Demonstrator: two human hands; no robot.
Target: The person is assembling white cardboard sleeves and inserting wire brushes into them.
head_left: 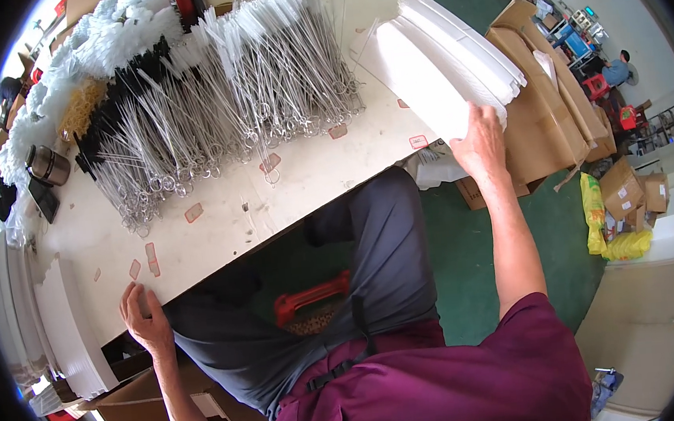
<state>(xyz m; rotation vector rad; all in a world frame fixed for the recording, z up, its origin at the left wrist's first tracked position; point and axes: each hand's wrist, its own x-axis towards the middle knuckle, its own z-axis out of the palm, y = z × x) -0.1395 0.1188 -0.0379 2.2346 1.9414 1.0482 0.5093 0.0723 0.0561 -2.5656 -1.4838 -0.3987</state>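
My right hand [480, 142] is at the near end of a stack of white sheets [428, 65] on the right of the table, fingers and thumb closed on its edge. My left hand [148, 319] rests at the table's near left edge, fingers slightly bent and apart, with nothing I can make out in it. Between and beyond my hands lie large piles of thin wire brushes [286, 72] with ring ends toward me and white bristles away. More wire brushes [165, 137] lie to their left, some with black bristles.
White fluffy bundles [117, 38] line the table's far left, near a metal cup [48, 165] and a phone-like dark slab [43, 199]. A cardboard box [536, 123] stands by the right edge. White panels [69, 326] lean at the left. A red stool [312, 298] shows below me.
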